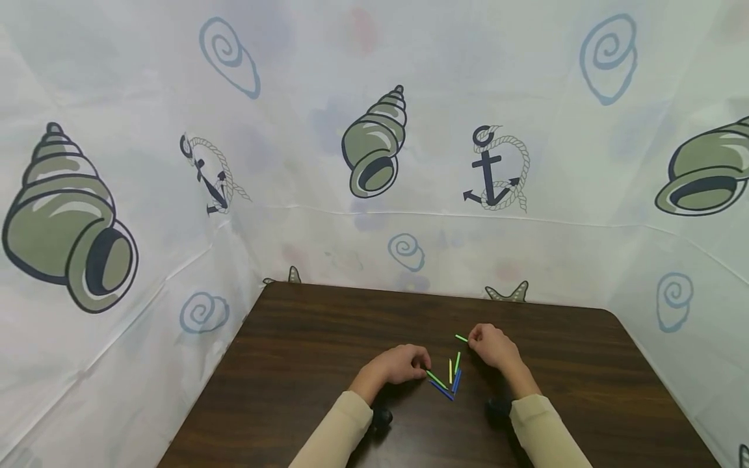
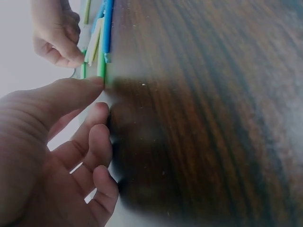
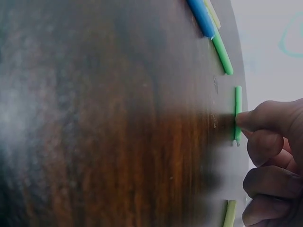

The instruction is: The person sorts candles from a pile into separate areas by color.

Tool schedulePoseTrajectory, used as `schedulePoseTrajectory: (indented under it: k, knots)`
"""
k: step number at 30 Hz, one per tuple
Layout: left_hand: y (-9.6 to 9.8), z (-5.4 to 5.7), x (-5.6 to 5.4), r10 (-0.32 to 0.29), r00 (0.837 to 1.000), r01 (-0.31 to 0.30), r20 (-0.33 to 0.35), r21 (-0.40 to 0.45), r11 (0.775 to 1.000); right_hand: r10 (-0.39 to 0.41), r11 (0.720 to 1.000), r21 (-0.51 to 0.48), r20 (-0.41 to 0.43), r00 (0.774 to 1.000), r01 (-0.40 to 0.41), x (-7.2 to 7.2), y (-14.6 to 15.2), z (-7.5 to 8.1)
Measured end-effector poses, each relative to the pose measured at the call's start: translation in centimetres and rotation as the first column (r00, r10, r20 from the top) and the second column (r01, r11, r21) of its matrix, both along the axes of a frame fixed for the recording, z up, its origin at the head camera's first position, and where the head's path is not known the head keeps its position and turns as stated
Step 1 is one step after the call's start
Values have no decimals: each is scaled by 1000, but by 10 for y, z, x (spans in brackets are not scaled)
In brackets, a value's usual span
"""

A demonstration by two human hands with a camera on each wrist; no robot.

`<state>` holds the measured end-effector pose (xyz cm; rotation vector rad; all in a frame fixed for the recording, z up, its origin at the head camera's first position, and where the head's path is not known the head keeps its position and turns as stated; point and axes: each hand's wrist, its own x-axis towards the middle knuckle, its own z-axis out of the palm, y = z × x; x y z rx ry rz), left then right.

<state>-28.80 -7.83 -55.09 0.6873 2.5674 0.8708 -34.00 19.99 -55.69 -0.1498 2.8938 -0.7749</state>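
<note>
My left hand (image 1: 398, 364) pinches the near end of a green stick (image 1: 437, 380) between thumb and forefinger, its other fingers loosely bent. Along that stick lies a blue stick (image 1: 441, 390). My right hand (image 1: 494, 344) holds another thin green stick (image 3: 238, 101) near its end, thumb and forefinger on it, close over the table. Between the hands, a yellow stick (image 1: 450, 370), a green stick (image 1: 458, 361) and a blue stick (image 1: 457, 381) lie roughly side by side, the blue one meeting the left-hand pair at a narrow V.
The dark wood-grain table (image 1: 304, 338) lies under everything. In the right wrist view a yellow-green stick (image 3: 229, 213) lies beyond the right fingers. A white curtain (image 1: 304, 247) with printed shells and anchors surrounds the table's back and sides.
</note>
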Motion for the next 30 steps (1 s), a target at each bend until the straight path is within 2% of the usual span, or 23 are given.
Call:
schedulePoseTrajectory:
  k: [8,15,22,30]
  knots:
    - [3,-2,-1,8,999,-9,-44,-27,1000,-12,1000,-6,-3,1000,12,0,1,-1]
    - [4,-4,-1,-1,999,0,-48,-36,999,-4,1000,3,5,1000,4,1,1,0]
    - [5,-1,-1,8,999,-10,-46,-44,999,-3,1000,8,-19,1000,3,1,4,-4]
    - [7,-4,-2,26,998,-27,-55,-28,999,-64,995,-76,-33,997,61,4,3,-3]
